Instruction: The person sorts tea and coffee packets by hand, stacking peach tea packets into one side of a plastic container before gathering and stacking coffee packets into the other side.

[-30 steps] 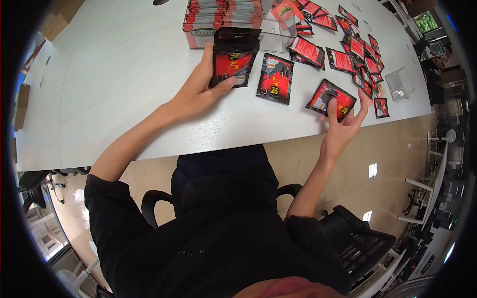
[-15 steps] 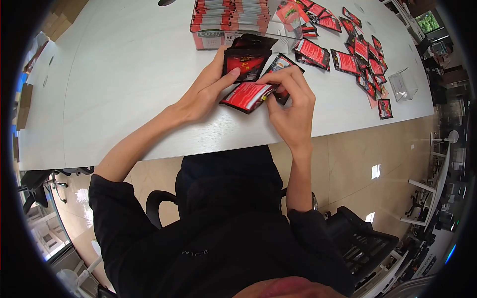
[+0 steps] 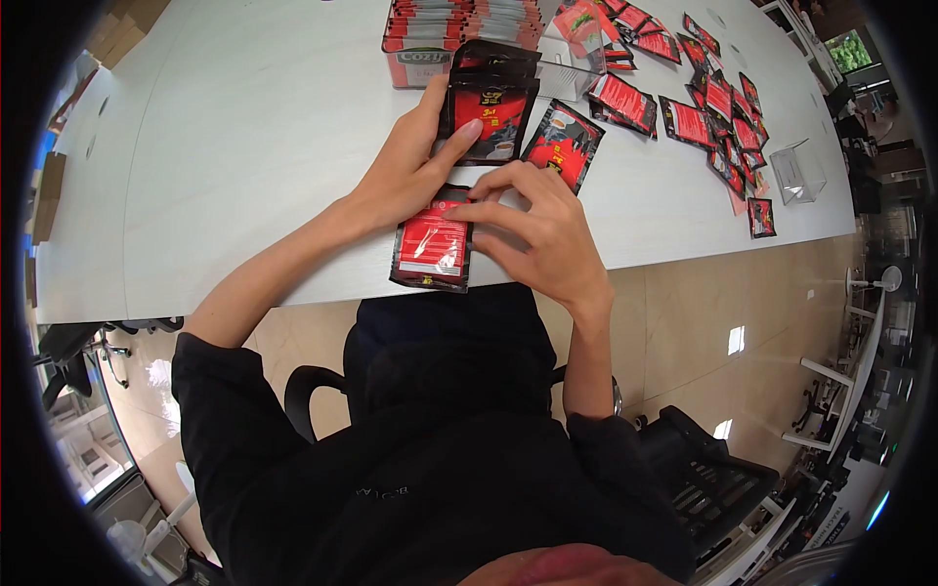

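Observation:
My left hand (image 3: 415, 161) grips a small stack of black-and-red coffee sachets (image 3: 490, 119), thumb across the front and the other fingers hidden behind. Below it, a single coffee sachet (image 3: 430, 249) lies back side up, its lower end at the table's front edge. My right hand (image 3: 542, 230) has its fingertips on that sachet's upper right part, the thumb at its side; how firmly it is held is hard to see. Another coffee sachet (image 3: 565, 146), front side up, lies just beyond my right hand.
A box of red and silver packets (image 3: 420, 63) stands behind the stack, beside a clear plastic holder (image 3: 576, 78). Many loose sachets (image 3: 718, 103) are scattered at the right on the white table (image 3: 244, 127). Farther right lies a clear container (image 3: 798, 176).
My right hand has drawn the single sachet down and left, turning it upright toward the table's edge. The stack in my left hand has tilted to show its front more.

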`<action>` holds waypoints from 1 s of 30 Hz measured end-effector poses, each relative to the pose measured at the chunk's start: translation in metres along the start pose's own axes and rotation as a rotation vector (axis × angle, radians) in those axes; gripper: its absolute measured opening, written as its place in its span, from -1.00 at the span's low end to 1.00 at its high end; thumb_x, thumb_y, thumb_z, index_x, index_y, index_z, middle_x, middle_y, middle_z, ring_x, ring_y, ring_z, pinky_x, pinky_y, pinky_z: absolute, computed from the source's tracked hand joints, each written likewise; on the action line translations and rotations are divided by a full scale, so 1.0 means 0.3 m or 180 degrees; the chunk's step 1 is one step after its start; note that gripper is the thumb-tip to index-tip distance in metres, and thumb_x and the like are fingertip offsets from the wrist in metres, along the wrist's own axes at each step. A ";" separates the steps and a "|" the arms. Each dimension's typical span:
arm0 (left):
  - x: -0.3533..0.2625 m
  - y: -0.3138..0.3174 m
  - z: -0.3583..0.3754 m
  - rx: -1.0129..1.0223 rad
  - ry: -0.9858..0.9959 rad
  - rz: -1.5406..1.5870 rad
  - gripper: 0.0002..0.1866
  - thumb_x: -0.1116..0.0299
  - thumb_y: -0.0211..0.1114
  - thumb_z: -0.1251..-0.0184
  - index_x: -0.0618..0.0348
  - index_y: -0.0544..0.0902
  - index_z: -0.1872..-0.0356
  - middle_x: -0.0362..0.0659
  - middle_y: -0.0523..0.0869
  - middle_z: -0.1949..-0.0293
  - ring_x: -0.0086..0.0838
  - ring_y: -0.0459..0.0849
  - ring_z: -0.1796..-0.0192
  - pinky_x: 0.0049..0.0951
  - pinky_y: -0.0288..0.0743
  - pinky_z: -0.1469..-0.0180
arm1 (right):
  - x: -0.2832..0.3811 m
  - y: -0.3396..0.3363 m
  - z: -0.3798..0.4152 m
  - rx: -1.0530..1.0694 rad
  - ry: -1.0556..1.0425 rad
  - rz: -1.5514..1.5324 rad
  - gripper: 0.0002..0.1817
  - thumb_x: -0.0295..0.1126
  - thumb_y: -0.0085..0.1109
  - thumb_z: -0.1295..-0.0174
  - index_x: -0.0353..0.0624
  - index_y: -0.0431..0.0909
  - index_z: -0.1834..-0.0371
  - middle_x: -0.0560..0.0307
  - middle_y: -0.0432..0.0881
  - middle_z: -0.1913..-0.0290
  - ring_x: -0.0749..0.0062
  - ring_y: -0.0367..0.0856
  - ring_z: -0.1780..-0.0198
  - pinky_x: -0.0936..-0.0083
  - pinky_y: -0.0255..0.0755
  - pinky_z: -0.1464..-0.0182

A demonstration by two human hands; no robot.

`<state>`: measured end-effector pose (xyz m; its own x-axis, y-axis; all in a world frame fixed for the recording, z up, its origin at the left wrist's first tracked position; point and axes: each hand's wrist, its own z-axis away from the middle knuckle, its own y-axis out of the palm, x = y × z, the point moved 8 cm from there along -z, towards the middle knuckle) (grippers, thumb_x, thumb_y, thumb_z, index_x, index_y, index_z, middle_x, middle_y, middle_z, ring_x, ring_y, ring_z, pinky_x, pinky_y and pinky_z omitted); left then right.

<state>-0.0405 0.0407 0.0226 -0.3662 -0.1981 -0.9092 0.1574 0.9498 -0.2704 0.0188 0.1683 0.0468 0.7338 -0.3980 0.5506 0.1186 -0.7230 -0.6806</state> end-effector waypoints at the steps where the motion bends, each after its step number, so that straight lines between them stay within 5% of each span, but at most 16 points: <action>1: -0.007 -0.004 -0.001 -0.0016 -0.0074 0.0013 -0.60 0.34 0.14 -0.57 0.34 0.27 -0.24 0.16 0.67 0.06 -0.28 0.66 0.07 -0.32 0.51 -0.05 | -0.007 -0.006 0.003 0.0041 0.0055 0.0071 -0.75 -0.48 0.40 -0.01 0.01 0.74 0.19 0.24 0.59 0.20 0.27 0.59 0.14 0.32 0.39 0.09; 7: -0.002 -0.033 -0.007 -0.0253 0.0132 -0.0011 -0.61 0.36 0.22 -0.52 0.32 0.35 -0.21 0.08 0.71 0.06 -0.37 0.68 0.02 -0.35 0.51 -0.11 | -0.020 -0.059 0.025 -0.0776 0.0223 0.0564 -0.82 -0.50 0.45 0.03 -0.13 0.73 0.32 0.20 0.65 0.47 0.31 0.60 0.39 0.39 0.36 0.19; 13: 0.001 -0.011 -0.008 -0.0070 0.0071 0.0541 -0.53 0.30 0.25 -0.51 0.29 0.33 -0.29 -0.02 0.68 -0.04 -0.46 0.62 -0.07 -0.39 0.49 -0.16 | -0.150 -0.099 0.093 -0.1496 0.2062 -0.0377 -0.84 -0.48 0.40 -0.22 -0.24 0.57 0.40 0.18 0.67 0.55 0.56 0.62 0.53 0.59 0.31 0.45; 17: -0.015 0.022 0.008 0.0337 -0.0150 0.0711 -0.43 0.27 0.28 -0.50 0.28 0.26 -0.37 -0.04 0.63 -0.09 -0.48 0.59 -0.10 -0.39 0.48 -0.18 | -0.151 -0.097 0.082 -0.1532 0.1953 -0.0432 -0.81 -0.45 0.38 -0.27 -0.25 0.53 0.36 0.18 0.65 0.57 0.64 0.59 0.56 0.66 0.26 0.49; 20: -0.039 0.031 0.009 0.0357 0.0242 0.0367 -0.39 0.31 0.34 -0.44 0.28 0.25 -0.36 0.04 0.65 -0.10 -0.41 0.63 -0.10 -0.37 0.50 -0.16 | -0.164 -0.086 0.089 -0.1332 0.1977 -0.0469 -0.83 -0.48 0.39 -0.24 -0.25 0.54 0.31 0.17 0.66 0.54 0.59 0.61 0.52 0.62 0.34 0.42; 22: -0.059 0.030 0.009 0.0319 0.0424 0.0044 -0.39 0.32 0.35 -0.42 0.30 0.26 -0.35 0.06 0.66 -0.09 -0.37 0.64 -0.10 -0.35 0.50 -0.15 | -0.127 -0.131 0.092 -0.1775 0.1374 -0.0162 -0.75 -0.49 0.43 -0.17 -0.25 0.55 0.16 0.07 0.72 0.27 0.43 0.69 0.22 0.47 0.45 0.13; 23: -0.064 0.020 0.010 0.0225 0.0398 -0.0018 -0.40 0.34 0.36 -0.41 0.32 0.27 -0.32 0.08 0.68 -0.07 -0.34 0.66 -0.09 -0.34 0.50 -0.16 | -0.128 -0.142 0.089 -0.1776 0.1372 -0.0160 -0.75 -0.49 0.43 -0.17 -0.25 0.55 0.16 0.07 0.72 0.27 0.43 0.69 0.22 0.47 0.45 0.13; 25: -0.057 0.007 0.009 0.0124 0.0369 -0.0080 -0.42 0.36 0.36 -0.40 0.34 0.28 -0.30 0.10 0.70 -0.05 -0.31 0.68 -0.08 -0.33 0.50 -0.16 | -0.097 -0.189 0.074 -0.1878 0.1173 0.0668 -0.50 -0.45 0.51 -0.06 -0.23 0.50 -0.07 -0.05 0.62 -0.11 0.17 0.53 -0.19 0.24 0.31 -0.25; 26: -0.042 -0.010 0.006 -0.0050 0.0357 -0.0044 -0.44 0.37 0.35 -0.41 0.36 0.28 -0.27 0.10 0.71 -0.03 -0.30 0.70 -0.06 -0.33 0.51 -0.16 | -0.136 -0.162 0.082 -0.1608 0.1361 0.0517 -0.25 -0.31 0.54 -0.04 -0.21 0.38 -0.31 -0.18 0.37 -0.38 -0.06 0.28 -0.40 0.10 0.09 -0.43; 30: -0.022 -0.034 -0.006 -0.0335 0.0330 0.0075 -0.53 0.40 0.26 -0.48 0.37 0.26 -0.23 0.12 0.72 -0.01 -0.29 0.71 -0.05 -0.31 0.51 -0.15 | -0.157 -0.113 0.078 -0.1113 0.1577 0.0928 -0.13 -0.13 0.48 -0.12 -0.20 0.27 -0.45 -0.33 0.22 -0.45 -0.16 0.21 -0.44 0.05 0.04 -0.46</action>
<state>-0.0415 0.0327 0.0318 -0.4573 -0.1546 -0.8758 0.0721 0.9751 -0.2097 -0.0041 0.2249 0.0325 0.2992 -0.7566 0.5814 -0.3228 -0.6537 -0.6845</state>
